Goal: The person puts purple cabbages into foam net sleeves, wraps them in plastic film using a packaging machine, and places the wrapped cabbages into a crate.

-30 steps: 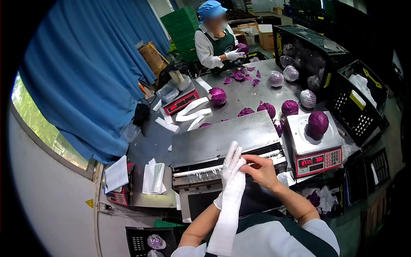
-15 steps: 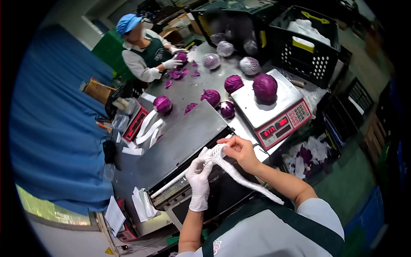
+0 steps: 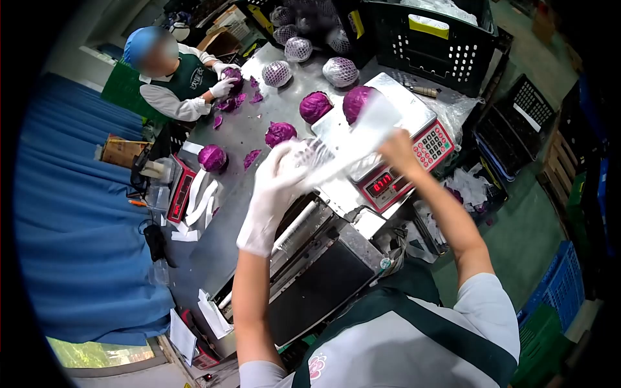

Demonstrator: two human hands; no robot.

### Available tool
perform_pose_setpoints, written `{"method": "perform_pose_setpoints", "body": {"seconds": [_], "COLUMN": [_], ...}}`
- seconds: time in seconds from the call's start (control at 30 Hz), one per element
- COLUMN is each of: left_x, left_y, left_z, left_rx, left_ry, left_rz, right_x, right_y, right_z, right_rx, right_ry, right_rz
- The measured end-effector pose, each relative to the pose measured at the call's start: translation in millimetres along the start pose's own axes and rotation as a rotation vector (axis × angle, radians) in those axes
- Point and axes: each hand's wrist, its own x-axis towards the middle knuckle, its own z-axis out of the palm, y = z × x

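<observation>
My left hand (image 3: 275, 178), in a white glove, is closed on a white foam net sleeve (image 3: 312, 154) above the steel table. A blurred white length of the sleeve stretches toward the scale and reaches my bare right hand (image 3: 400, 154). That hand is smeared by motion, and its fingers cannot be made out. Just behind, a red cabbage (image 3: 357, 103) rests on the weighing scale (image 3: 407, 103), partly covered by the blurred white sleeve. The scale's red display (image 3: 383, 183) is lit. Another red cabbage (image 3: 315, 107) sits beside the scale, and one more (image 3: 280, 134) lies behind my left hand.
Across the table a co-worker (image 3: 178, 77) in white gloves holds a red cabbage (image 3: 231, 81) among loose leaves. Net-wrapped cabbages (image 3: 340, 72) stand near a black crate (image 3: 427, 48). A second scale (image 3: 181, 187) and white strips (image 3: 202, 200) are at the left.
Both hands have risen and moved forward from the table's near edge, toward the cabbage on the scale. The white net sleeve has moved with them and is now blurred. The view has shifted.
</observation>
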Motion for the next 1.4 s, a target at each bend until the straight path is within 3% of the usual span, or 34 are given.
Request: {"method": "perform_pose_setpoints", "body": {"seconds": [0.03, 0.1, 0.17, 0.2, 0.23, 0.27, 0.3, 0.33, 0.37, 0.43, 0.47, 0.5, 0.53, 0.57, 0.6, 0.67, 0.7, 0.73, 0.77, 0.83, 0.9, 0.93, 1.03, 1.07, 1.1, 1.17, 1.23, 1.3, 1.4], "left_x": [24, 76, 141, 179, 188, 217, 245, 240, 257, 229, 215, 198, 177, 151, 127, 61, 42, 6, -24, -70, -122, -148, -205, -219, -233, -254, -271, -283, -288], "left_y": [-8, -20, -56, -90, -83, -128, -164, -166, -198, -198, -195, -187, -169, -136, -133, -71, -89, -66, -44, -50, -58, -59, -93, -94, -98, -102, -98, -92, -67], "left_z": [5, 21, 18, 2, 8, -1, -23, -12, -5, 11, 17, 21, 28, 33, 23, 12, 2, -6, -5, -10, -33, -39, -60, -65, -71, -83, -98, -116, -145], "left_rx": [0.169, 0.456, 0.56, 0.462, 0.747, 0.583, 1.241, 1.033, 0.638, 0.724, 0.773, 0.807, 0.843, 0.858, 0.723, 0.9, 0.228, -0.011, 0.068, -0.763, -1.005, -0.995, -1.06, -1.09, -1.111, -1.145, -1.161, -1.163, -1.089], "left_ry": [0.084, 0.315, 0.433, 0.408, 0.319, 0.376, 0.142, 0.057, 0.262, 0.208, 0.198, 0.208, 0.226, 0.259, 0.226, 0.165, 0.199, 0.245, 0.247, 0.098, 0.207, 0.249, 0.383, 0.403, 0.419, 0.449, 0.482, 0.507, 0.579], "left_rz": [0.016, -0.054, 0.166, 0.108, 0.013, 0.019, 0.059, 0.004, -0.382, -0.146, -0.03, 0.072, 0.205, 0.146, 0.251, 0.43, 0.421, 0.161, 0.32, 0.057, -0.229, -0.184, 0.006, 0.036, 0.068, 0.138, 0.214, 0.304, 0.491], "right_x": [21, 61, 90, 101, 110, 107, 110, 106, 86, 67, 56, 46, 29, 17, 0, -7, -17, -28, -35, -48, -56, -60, -72, -75, -70, -65, -66, -61, -43], "right_y": [28, 16, 25, 50, 75, 68, 105, 107, 99, 78, 104, 114, 78, 51, 61, 11, -29, -65, -86, -130, -177, -189, -224, -237, -257, -277, -276, -287, -278], "right_z": [-6, -44, -51, -44, -34, -33, -15, -12, 2, 12, 33, 37, 24, 20, 26, 25, 17, 11, 17, 28, 35, 49, 81, 101, 109, 134, 179, 193, 220], "right_rx": [0.49, 0.115, 0.102, -0.04, -0.017, 0.064, 0.004, 0.092, 0.478, 0.915, 1.05, 1.21, 1.204, 1.269, 1.181, 1.231, 1.271, 1.306, 1.277, 1.121, 0.833, 0.822, 0.782, 1.172, 1.296, 1.254, 1.235, 1.034, 0.373], "right_ry": [0.184, 0.471, 0.457, 0.458, 0.41, 0.289, 0.244, -0.011, 0.086, 0.155, 0.267, 0.182, 0.185, 0.231, 0.14, 0.054, 0.007, -0.038, -0.097, -0.203, -0.264, -0.32, -0.498, -0.606, -0.72, -0.914, -0.993, -1.028, -0.795], "right_rz": [-0.035, -0.104, 0.149, 0.132, 0.197, 0.414, 0.382, 0.672, 0.668, 0.734, 0.523, 0.524, 0.53, 0.527, 0.232, 0.11, 0.015, -0.077, -0.096, -0.164, -0.355, -0.414, -0.208, 0.137, 0.298, 0.714, 0.851, 0.703, -0.07]}}
